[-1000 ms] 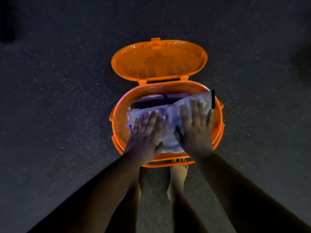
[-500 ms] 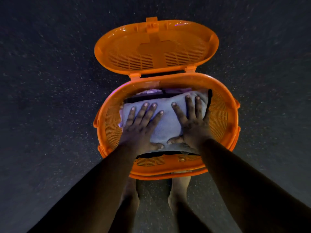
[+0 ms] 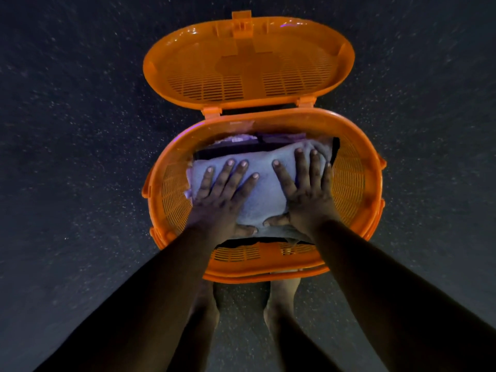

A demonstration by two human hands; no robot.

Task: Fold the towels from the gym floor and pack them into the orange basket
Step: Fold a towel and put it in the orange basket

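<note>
Dark speckled floor [image 3: 80, 157] — left hand [image 3: 220, 197], right hand [image 3: 306, 194] flat, fingers spread, atop folded towel [image 3: 264, 189] inside orange basket [image 3: 357, 146]

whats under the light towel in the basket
A dark folded item peeks out behind the light towel, deeper in the orange basket. Anything directly beneath is covered.

Pretty dim shot overall, light mostly landing on the orange basket [image 3: 357, 146] and pale towel [image 3: 264, 183], purple glare on the lid [image 3: 241, 63] rim, forearms nearly black, grainy floor [image 3: 67, 130] streaking at wide-angle edges
</note>
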